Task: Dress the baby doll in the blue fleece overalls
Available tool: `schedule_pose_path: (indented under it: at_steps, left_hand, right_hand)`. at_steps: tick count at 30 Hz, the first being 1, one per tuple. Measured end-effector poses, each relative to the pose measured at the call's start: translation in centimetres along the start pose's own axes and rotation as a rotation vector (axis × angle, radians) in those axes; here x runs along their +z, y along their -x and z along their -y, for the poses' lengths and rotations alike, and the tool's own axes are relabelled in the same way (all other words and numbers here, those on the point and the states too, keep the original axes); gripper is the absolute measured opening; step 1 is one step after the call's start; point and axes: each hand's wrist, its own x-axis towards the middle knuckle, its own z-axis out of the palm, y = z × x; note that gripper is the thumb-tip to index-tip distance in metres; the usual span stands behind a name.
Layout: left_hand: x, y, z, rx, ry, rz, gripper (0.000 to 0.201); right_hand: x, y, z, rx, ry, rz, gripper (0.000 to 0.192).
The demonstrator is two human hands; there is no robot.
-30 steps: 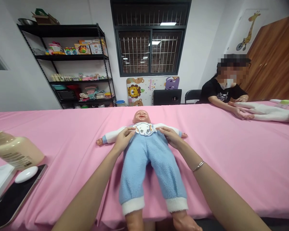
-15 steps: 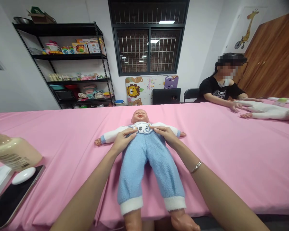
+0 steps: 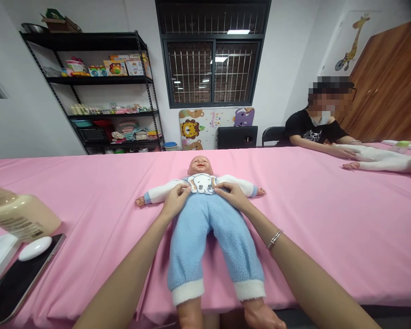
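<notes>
A baby doll lies on its back on the pink sheet, head away from me and feet at the near edge. It wears light blue fleece trousers with white cuffs and a white-and-blue top with an elephant face on the chest. My left hand pinches the cloth at the left side of the elephant patch. On the patch's other side, my right hand pinches the cloth too, with a silver bracelet on the wrist. Both sets of fingers are closed on the top's hem near the waistband.
A beige pump bottle, a white box, a white oval object and a dark phone lie at the left. Across the table at right, a person touches another doll in white. Shelves stand behind.
Both hands have shifted slightly down toward the waist. The elephant patch now lies flatter and shows more of its face. The other person's hand has moved onto the white-clad doll.
</notes>
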Motion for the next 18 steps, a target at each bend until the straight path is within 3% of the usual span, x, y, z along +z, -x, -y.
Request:
schedule_pose_path:
  at_steps: [7,12,18]
  left_hand:
    - [-0.3,-0.2,0.8,0.032,-0.15,-0.064,0.025]
    - [-1.1,-0.3,1.5,-0.053,-0.232,-0.129,0.015]
    - [-2.0,-0.3,1.3,-0.081,-0.245,-0.151,0.014]
  right_hand:
    - [0.2,-0.2,-0.6,0.009,-0.036,0.004,0.033]
    - [-0.4,-0.4,-2.0,0.147,-0.014,-0.121,0.05]
    - [-1.3,-0.5,-3.5,0.216,0.023,-0.195,0.05]
